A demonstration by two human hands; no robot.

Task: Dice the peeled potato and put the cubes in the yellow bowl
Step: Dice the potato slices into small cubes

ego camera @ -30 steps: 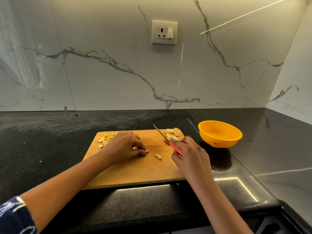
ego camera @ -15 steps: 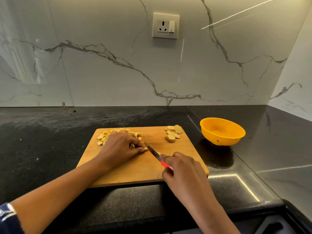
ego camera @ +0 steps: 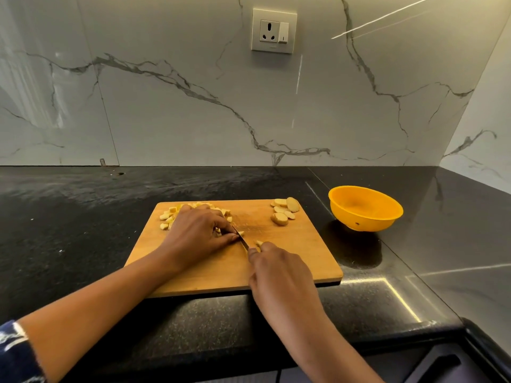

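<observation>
**Knife hand drawn in toward the holding hand, red handle now covered**

Your right hand (ego camera: 279, 272) has slid forward and left since half a second ago. The red of the handle that showed by your forefinger then is now hidden inside the fist, and less of the blade is exposed.

From the head camera, that hand is clenched round the knife (ego camera: 242, 240). The knife's long axis runs diagonally, from your right knuckles away and to the left. Its tip points at the fingertips of your left hand (ego camera: 199, 233), and the edge is down on the cutting board (ego camera: 304, 258).

Your left hand is arched with its fingers curled. Fingertips and thumb pin a potato piece (ego camera: 240, 233), which shows pale on the far side of the blade. One loose chip (ego camera: 258, 242) lies just beyond your right forefinger.

Diced cubes (ego camera: 168, 217) are heaped beyond and to the left of your left knuckles, partly hidden by them. Uncut potato slices (ego camera: 284, 211) sit in a small overlapping cluster forward and right of your right hand, at the board's far right corner.

Further right, off the board on the black counter (ego camera: 69, 217), stands the yellow bowl (ego camera: 365, 208), with no cubes visible inside. A wall socket (ego camera: 273, 30) is mounted high above both hands. A patterned blue sleeve (ego camera: 13, 352) edges your left forearm.
</observation>
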